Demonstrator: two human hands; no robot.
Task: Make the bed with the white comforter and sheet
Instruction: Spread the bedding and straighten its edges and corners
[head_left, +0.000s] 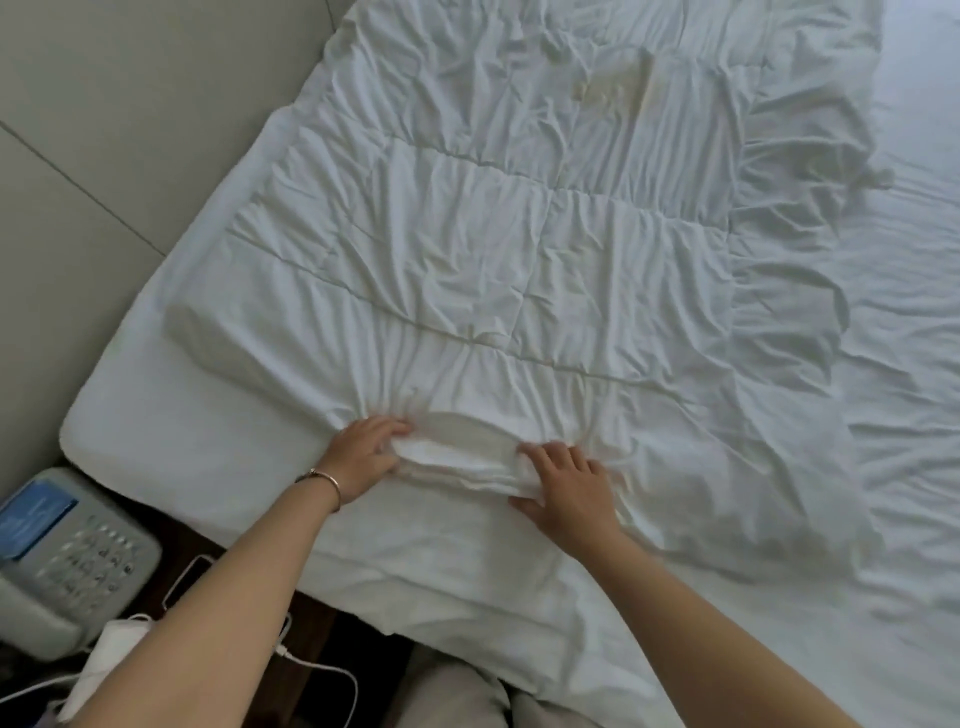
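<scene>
Far left, a desk phone (67, 551) w/ keypad sits on the dark nightstand (332, 639), white charger (111, 660) & cable (322, 670) beside it, all just under the mattress corner. The sheet (171, 452) covers that corner smooth. Left hand (363, 454), bracelet on wrist, has fingers curled round the bunched near edge of the white comforter (493, 249); right hand (569, 491) grips the same fold a bit further along, fingers over the top, thumb underneath. The comforter lies spread but creased across the bed, its far-right edge ruffled & short of the bare sheet beyond. Risk, I'd say: pulling only at the middle drags the cloth askew, leaves corners behind & rucks the sheet. Hard to tell if the fold holds sheet too. A backward elbow could catch the cable. Plenty of open bed to the right; wall (104, 156) hems in the left.
</scene>
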